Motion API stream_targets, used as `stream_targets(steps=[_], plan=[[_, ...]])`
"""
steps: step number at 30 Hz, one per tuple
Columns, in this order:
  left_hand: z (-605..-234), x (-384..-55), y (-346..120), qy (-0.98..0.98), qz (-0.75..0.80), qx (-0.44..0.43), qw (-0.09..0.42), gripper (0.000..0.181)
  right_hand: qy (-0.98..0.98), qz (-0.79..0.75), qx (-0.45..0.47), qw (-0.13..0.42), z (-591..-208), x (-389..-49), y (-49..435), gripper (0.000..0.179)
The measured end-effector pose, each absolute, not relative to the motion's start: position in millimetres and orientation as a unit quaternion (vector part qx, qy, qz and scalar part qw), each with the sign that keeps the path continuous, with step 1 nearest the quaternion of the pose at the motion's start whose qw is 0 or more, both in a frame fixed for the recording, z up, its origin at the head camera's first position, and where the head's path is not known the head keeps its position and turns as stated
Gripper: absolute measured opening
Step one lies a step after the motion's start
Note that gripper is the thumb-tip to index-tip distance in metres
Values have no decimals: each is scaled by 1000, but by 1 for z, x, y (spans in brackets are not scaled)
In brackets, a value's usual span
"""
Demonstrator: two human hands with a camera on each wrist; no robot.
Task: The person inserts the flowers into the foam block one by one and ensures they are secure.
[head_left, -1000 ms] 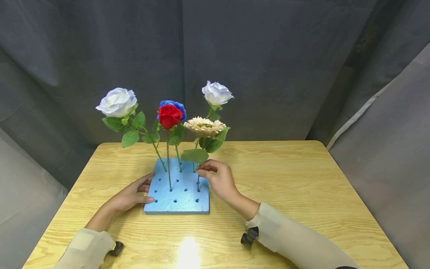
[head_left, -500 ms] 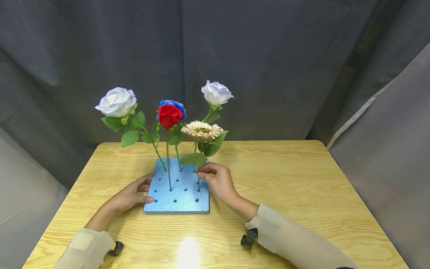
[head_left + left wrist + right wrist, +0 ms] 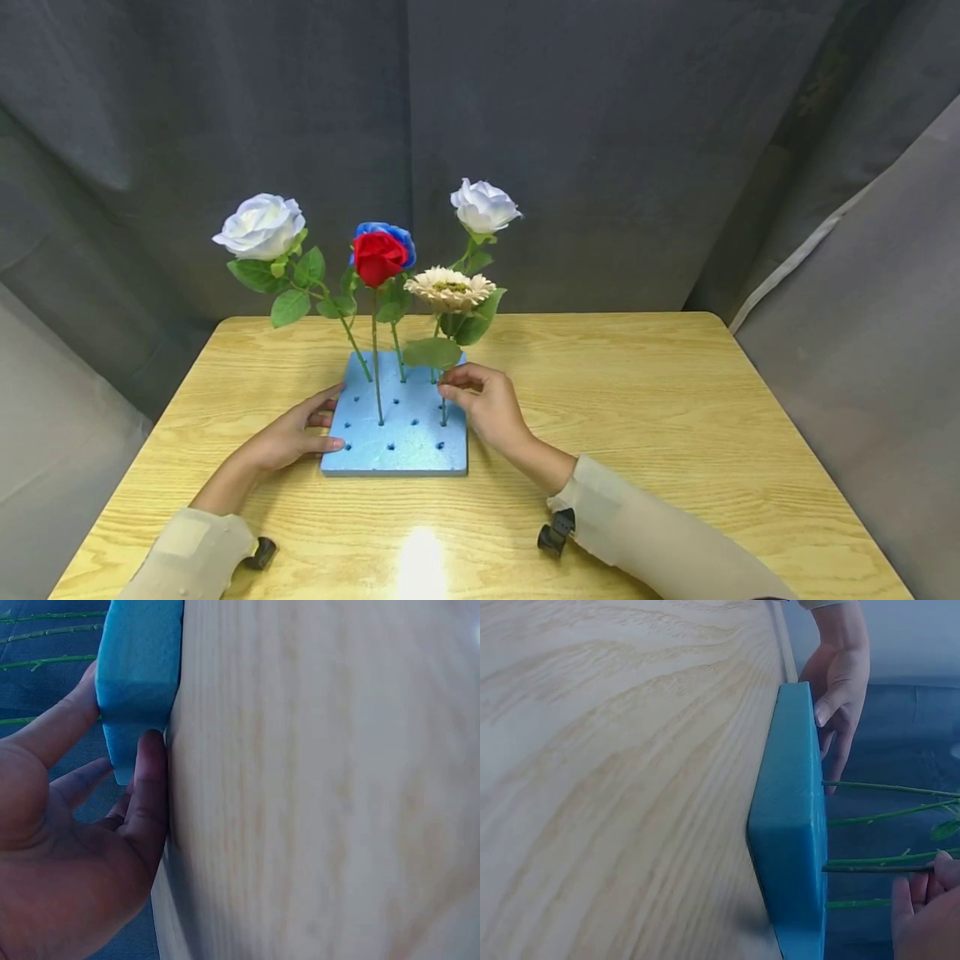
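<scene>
A light-blue foam block (image 3: 408,458) with rows of holes lies on the table, artificial flowers standing in it. My right hand (image 3: 491,404) pinches the stem of a cream daisy-like flower (image 3: 450,290) between thumb and fingers, below its lower leaf; that stem's foot is at a hole near the block's right edge. My left hand (image 3: 292,433) rests at the block's left edge, thumb on top and fingers spread along the side. In the left wrist view, fingertips (image 3: 152,742) touch the block's side (image 3: 135,682). The right wrist view shows the pinched stem (image 3: 877,868) coming out of the block.
A white rose (image 3: 261,227) leans left, another white rose (image 3: 483,207) stands at the back right. A red rose (image 3: 379,259) overlaps a blue rose (image 3: 403,237) behind it. Wooden table (image 3: 637,392) surrounds the block; a dark curtain (image 3: 600,150) hangs behind.
The cream flower's head has shifted slightly left and down, and my right hand has dropped a little on its stem. My left hand and the block stay put.
</scene>
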State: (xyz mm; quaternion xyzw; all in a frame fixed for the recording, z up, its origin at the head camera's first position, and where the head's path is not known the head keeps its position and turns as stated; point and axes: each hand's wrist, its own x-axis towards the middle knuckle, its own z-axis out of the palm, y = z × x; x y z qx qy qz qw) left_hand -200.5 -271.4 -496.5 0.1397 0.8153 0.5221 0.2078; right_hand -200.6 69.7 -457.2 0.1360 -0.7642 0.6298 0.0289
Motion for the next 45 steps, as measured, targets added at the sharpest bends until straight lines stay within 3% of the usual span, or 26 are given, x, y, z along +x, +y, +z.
stream_targets(steps=[7,45], plan=[[-497,-201,-271,811,529,137,211,99,-779,612,132,17,-467,-199,69,5],[-499,-201,-272,809,531,131,215,98,-808,554,188,68,-492,-205,73,10]])
